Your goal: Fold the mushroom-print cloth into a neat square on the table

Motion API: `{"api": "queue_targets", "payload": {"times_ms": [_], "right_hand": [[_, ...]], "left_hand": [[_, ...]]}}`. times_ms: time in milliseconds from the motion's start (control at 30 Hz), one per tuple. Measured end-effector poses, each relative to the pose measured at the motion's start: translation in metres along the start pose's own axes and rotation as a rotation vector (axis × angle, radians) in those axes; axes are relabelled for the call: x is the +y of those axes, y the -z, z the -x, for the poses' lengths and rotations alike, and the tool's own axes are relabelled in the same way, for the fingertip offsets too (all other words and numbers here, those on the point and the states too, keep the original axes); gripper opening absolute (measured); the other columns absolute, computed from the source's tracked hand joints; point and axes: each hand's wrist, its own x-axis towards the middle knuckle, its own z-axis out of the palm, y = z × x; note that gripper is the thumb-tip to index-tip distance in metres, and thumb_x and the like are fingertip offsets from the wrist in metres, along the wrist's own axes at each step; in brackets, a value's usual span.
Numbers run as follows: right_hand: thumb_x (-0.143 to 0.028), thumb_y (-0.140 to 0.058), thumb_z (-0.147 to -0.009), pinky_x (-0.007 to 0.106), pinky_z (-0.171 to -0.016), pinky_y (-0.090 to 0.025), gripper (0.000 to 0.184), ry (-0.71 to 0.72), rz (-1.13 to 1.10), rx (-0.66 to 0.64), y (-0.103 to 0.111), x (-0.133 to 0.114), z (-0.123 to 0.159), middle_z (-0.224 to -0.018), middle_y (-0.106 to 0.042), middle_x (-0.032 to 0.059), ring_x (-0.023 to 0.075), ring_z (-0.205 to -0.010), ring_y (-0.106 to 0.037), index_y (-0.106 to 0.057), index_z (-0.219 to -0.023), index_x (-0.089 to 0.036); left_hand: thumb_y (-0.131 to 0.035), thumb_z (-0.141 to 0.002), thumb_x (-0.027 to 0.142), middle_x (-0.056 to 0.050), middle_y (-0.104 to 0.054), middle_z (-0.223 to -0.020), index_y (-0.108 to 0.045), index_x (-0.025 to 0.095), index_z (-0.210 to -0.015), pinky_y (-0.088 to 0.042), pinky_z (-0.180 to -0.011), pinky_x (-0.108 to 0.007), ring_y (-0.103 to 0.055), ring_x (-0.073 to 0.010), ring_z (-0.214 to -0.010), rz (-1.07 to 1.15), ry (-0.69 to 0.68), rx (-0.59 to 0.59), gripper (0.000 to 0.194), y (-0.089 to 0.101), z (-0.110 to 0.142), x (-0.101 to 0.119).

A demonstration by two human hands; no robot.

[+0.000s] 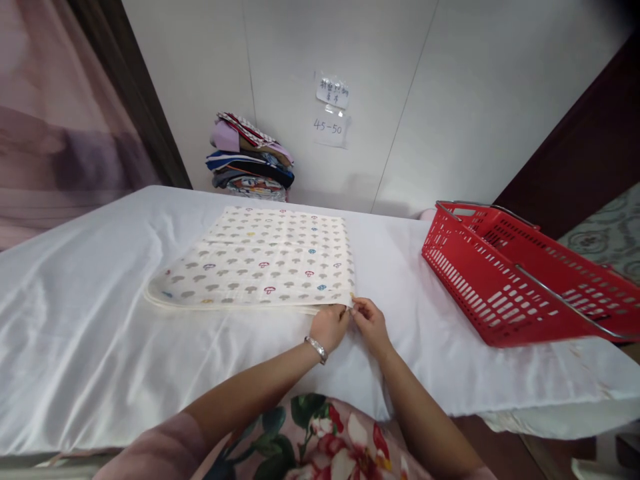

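Observation:
A cream cloth [280, 257] printed with small grey and coloured mushrooms lies folded in layers, its rounded fold to the left. At its near right corner my left hand [330, 328], with a silver bracelet on the wrist, is closed on the edge. Close beside it, my right hand [370, 325] pinches the tip of the same corner between thumb and fingers. The two hands almost touch. Some of my left fingers are hidden behind the hand and the cloth edge.
A white sheet [200, 373] with wrinkles covers the table. On the right stands a red plastic basket [465, 280] with metal handles. Behind the table's far edge is a stack of folded clothes [253, 160]. Paper labels [331, 110] are stuck on the white wall, and a sheer pink curtain [65, 120] hangs left.

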Motion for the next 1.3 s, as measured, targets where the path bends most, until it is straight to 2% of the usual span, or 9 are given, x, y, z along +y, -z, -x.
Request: {"api": "queue_targets", "payload": {"times_ms": [100,233,333,433,567,667,867,1100,1300], "right_hand": [[-0.033,-0.058,-0.073,0.023,-0.054,-0.042,0.025,-0.02,-0.026,-0.063,0.003,-0.004,0.001,-0.07,-0.052,-0.0012,0.0121,-0.061,-0.047,-0.059,-0.093,-0.019],[-0.032,-0.057,-0.075,0.024,-0.056,-0.042,0.022,-0.011,-0.078,-0.115,0.006,-0.008,0.002,-0.07,-0.053,-0.0007,0.0127,-0.062,-0.049,-0.061,-0.092,-0.02],[-0.033,-0.058,-0.075,0.024,-0.058,-0.042,0.022,0.009,-0.06,-0.093,0.007,-0.008,0.003,-0.073,-0.053,-0.0011,0.0125,-0.064,-0.049,-0.061,-0.093,-0.02],[-0.034,-0.059,-0.075,0.024,-0.057,-0.042,0.025,0.019,0.01,-0.056,0.006,-0.007,0.005,-0.076,-0.052,-0.0008,0.0127,-0.065,-0.048,-0.06,-0.096,-0.02],[-0.034,-0.057,-0.078,0.024,-0.06,-0.043,0.024,0.071,0.078,-0.033,0.005,-0.007,0.008,-0.078,-0.052,-0.0003,0.0131,-0.068,-0.049,-0.06,-0.097,-0.02],[-0.034,-0.058,-0.078,0.025,-0.064,-0.043,0.023,0.079,0.115,-0.034,0.004,-0.009,0.009,-0.079,-0.055,0.0001,0.0134,-0.07,-0.05,-0.061,-0.095,-0.019],[-0.041,-0.062,-0.075,0.028,-0.066,-0.044,0.034,-0.069,0.024,-0.109,0.005,-0.006,0.008,-0.087,-0.064,0.004,0.0168,-0.074,-0.056,-0.06,-0.099,-0.017],[-0.039,-0.064,-0.073,0.028,-0.066,-0.045,0.031,-0.144,-0.036,-0.181,0.006,-0.003,0.005,-0.085,-0.066,0.004,0.0186,-0.076,-0.058,-0.061,-0.095,-0.018],[-0.037,-0.061,-0.072,0.026,-0.06,-0.044,0.024,-0.143,0.139,-0.133,0.001,-0.004,0.004,-0.075,-0.065,0.0021,0.0167,-0.067,-0.057,-0.061,-0.085,-0.017]], "left_hand": [[-0.039,-0.088,0.032,-0.006,-0.067,-0.075,-0.06,0.019,-0.073,-0.034,-0.06,-0.027,-0.061,-0.0173,-0.072,-0.093,-0.033,0.01,0.029,0.0,0.008,-0.002],[-0.036,-0.089,0.031,-0.005,-0.066,-0.076,-0.058,0.021,-0.076,-0.033,-0.059,-0.027,-0.061,-0.0175,-0.073,-0.076,-0.067,0.004,0.027,-0.002,0.016,-0.001],[-0.039,-0.086,0.027,-0.005,-0.066,-0.078,-0.056,0.021,-0.087,-0.034,-0.06,-0.027,-0.061,-0.0184,-0.074,-0.015,-0.109,-0.01,0.017,-0.005,0.022,0.003],[-0.041,-0.083,0.023,-0.005,-0.065,-0.078,-0.053,0.02,-0.094,-0.036,-0.061,-0.028,-0.061,-0.019,-0.074,0.059,-0.13,-0.048,0.016,-0.009,0.026,0.003],[-0.044,-0.08,0.021,-0.005,-0.065,-0.081,-0.044,0.017,-0.114,-0.039,-0.061,-0.028,-0.061,-0.0186,-0.072,0.156,-0.167,-0.133,0.034,-0.016,0.03,0.0],[-0.046,-0.078,0.022,-0.008,-0.066,-0.086,-0.035,0.014,-0.125,-0.041,-0.062,-0.03,-0.062,-0.0211,-0.076,0.11,-0.164,-0.187,0.049,-0.018,0.034,0.0],[-0.043,-0.081,0.033,-0.015,-0.066,-0.091,-0.033,0.008,-0.129,-0.046,-0.066,-0.036,-0.064,-0.0281,-0.083,-0.114,-0.171,-0.241,0.055,-0.014,0.038,0.006],[-0.042,-0.082,0.028,-0.015,-0.066,-0.088,-0.035,0.005,-0.128,-0.048,-0.066,-0.039,-0.064,-0.0283,-0.079,-0.28,-0.245,-0.198,0.052,-0.012,0.038,0.005],[-0.042,-0.083,0.027,-0.015,-0.067,-0.085,-0.045,0.007,-0.118,-0.048,-0.063,-0.038,-0.065,-0.0285,-0.076,-0.294,-0.256,-0.196,0.041,-0.01,0.038,0.006]]}}
